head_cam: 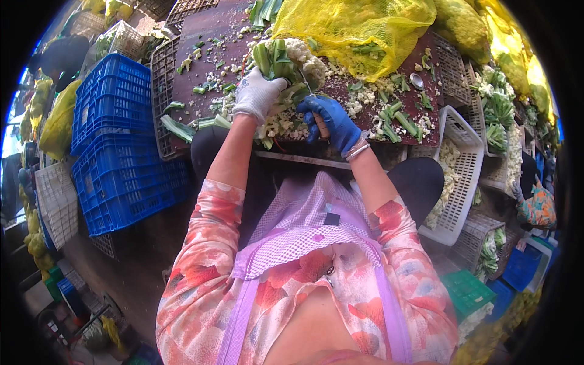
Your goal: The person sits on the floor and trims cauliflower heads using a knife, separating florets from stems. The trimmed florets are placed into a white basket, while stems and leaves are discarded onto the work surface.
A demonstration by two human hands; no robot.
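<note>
My left hand (259,95), in a white knit glove, grips a cauliflower head (305,57) by its green leaves and stalk. My right hand (332,119), in a blue coated glove, is closed around the wooden handle of a knife (320,124). The knife's thin blade points up against the near right side of the cauliflower. Both hands are over the near edge of a dark red board (200,59), which bears cut leaf stalks (213,122) and cauliflower crumbs. A yellow mesh bag (356,32) of cauliflower lies beyond my hands.
Stacked blue plastic crates (123,178) stand at the left. At the right a white plastic basket (470,155) holds cauliflower pieces. A small round metal lid (416,81) lies on the board's right side. Another person (538,205) is at the far right, among crates and yellow bags.
</note>
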